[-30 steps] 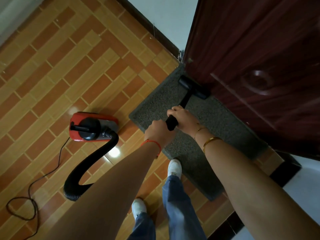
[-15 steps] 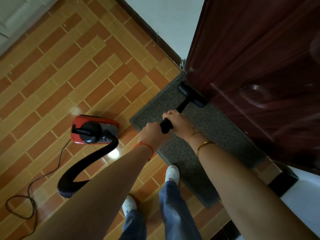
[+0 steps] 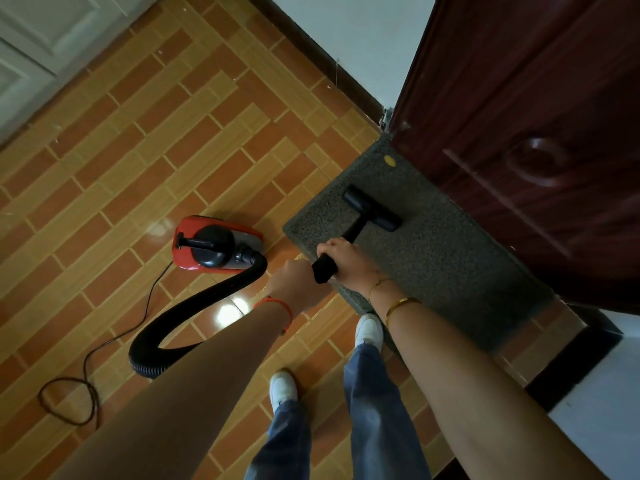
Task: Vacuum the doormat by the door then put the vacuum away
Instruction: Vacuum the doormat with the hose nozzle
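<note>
Both hands, L hand (image 3: 294, 284) & R hand (image 3: 346, 259), grip vacuum wand (image 3: 325, 268); nozzle (image 3: 372, 208) on doormat (image 3: 433, 244).

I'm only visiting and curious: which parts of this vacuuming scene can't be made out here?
Head view only:
- Left hand: its fingers are turned away, grip unseen.
- Hose: its end disappears behind the left forearm.
- Cord: plug end not in frame.
- Doormat: near corner covered by the right arm.
</note>
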A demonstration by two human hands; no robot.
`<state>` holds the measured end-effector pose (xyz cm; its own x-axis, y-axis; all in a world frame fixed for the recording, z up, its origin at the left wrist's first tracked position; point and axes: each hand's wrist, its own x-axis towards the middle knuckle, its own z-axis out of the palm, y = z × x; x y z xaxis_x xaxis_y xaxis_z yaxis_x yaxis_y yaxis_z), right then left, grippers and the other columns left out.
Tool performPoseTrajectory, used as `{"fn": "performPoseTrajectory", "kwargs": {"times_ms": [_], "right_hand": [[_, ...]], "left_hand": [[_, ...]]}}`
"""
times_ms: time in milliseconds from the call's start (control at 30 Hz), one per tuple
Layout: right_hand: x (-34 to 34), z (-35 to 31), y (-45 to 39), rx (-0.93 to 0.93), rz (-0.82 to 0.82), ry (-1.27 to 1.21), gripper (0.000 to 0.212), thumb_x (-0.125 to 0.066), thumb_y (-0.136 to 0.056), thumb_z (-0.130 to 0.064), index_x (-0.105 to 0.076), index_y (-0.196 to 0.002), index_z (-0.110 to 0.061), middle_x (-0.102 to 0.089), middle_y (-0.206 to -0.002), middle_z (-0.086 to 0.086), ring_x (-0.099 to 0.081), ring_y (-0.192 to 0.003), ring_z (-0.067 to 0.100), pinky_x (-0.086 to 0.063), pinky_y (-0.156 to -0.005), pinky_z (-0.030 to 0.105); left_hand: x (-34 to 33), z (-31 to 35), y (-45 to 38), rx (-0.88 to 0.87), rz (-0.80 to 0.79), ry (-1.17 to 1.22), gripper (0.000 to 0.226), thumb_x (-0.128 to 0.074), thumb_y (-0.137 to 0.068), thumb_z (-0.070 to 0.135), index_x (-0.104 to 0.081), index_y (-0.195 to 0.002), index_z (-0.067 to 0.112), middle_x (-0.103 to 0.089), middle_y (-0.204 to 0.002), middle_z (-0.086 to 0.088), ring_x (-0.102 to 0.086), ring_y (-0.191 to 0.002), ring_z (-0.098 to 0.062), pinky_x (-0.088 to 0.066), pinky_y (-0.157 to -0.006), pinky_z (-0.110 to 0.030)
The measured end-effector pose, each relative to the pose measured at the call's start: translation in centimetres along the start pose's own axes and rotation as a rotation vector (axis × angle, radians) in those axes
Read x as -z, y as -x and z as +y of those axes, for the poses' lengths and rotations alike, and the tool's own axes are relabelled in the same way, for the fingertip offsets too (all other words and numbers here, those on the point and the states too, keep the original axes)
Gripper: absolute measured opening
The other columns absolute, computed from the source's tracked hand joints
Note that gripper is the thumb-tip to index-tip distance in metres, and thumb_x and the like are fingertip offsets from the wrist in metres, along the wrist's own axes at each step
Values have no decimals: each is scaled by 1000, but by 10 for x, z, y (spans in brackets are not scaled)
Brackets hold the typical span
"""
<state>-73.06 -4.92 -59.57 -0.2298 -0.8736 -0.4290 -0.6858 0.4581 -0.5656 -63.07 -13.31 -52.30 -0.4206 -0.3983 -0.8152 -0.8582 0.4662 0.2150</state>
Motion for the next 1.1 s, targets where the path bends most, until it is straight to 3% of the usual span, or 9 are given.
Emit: {"fn": "performPoseTrajectory", "kwargs": {"times_ms": [167, 300, 433, 633, 867, 1000, 1100], "right_hand": [[-39, -47, 18, -51, -18, 25, 26, -54, -89, 0, -59, -111, -13, -61, -111, 11, -60, -104, 30, -54, -77, 40], [-71, -86, 33, -84, -20, 34, 17, -52, -90, -3, -59, -104, -10, -61, -108, 12, -63, -98, 30, -42, -65, 31], [-103, -122, 49, -104, -13, 8, 15, -53, -89, 0, -56, -102, -8, -59, -107, 12, -61, -99, 31, -40, -67, 29], [-140, -160, 62, -173, 37, -60, 15, -54, -89, -2, -53, -102, -9, -58, -105, 13, -61, -97, 32, -52, -73, 37], [-161, -161, 78, -230, 70, -80, 16, -56, -88, -1, -52, -101, -10, -59, -106, 13, -61, -99, 33, -56, -77, 41], [-162, -145, 85, -238, 88, -58, 18, -56, -88, -1, -52, -104, -9, -58, -108, 13, -60, -98, 31, -53, -72, 34], [-155, -127, 91, -260, 96, -52, 18, -54, -89, -2, -53, -104, -9, -56, -110, 13, -58, -101, 33, -55, -70, 38]], "left_hand": [[-13, -54, 26, -11, -41, -54, 22, -60, -82, 30, -61, -78, 8, -65, -54, -3, -61, -42, -14, -54, -48, -24], [-21, -96, 48, -41, -76, -76, 22, -60, -81, 28, -63, -75, 7, -68, -56, -6, -64, -45, -17, -56, -49, -26], [-27, -135, 69, -83, -114, -160, 23, -60, -81, 29, -63, -74, 7, -67, -55, -6, -63, -43, -15, -49, -42, -21], [-31, -175, 87, -147, -125, -278, 21, -59, -81, 30, -61, -75, 10, -68, -57, -5, -64, -44, -15, -50, -42, -21], [-45, -179, 94, -173, -129, -367, 19, -59, -84, 33, -59, -79, 14, -66, -57, -2, -60, -42, -9, -44, -40, -19], [-58, -166, 91, -183, -120, -354, 18, -59, -83, 31, -60, -81, 13, -66, -56, -2, -59, -40, -10, -46, -41, -19], [-65, -146, 87, -193, -100, -376, 20, -59, -83, 32, -62, -83, 13, -65, -55, -1, -59, -41, -11, -46, -41, -21]]}}
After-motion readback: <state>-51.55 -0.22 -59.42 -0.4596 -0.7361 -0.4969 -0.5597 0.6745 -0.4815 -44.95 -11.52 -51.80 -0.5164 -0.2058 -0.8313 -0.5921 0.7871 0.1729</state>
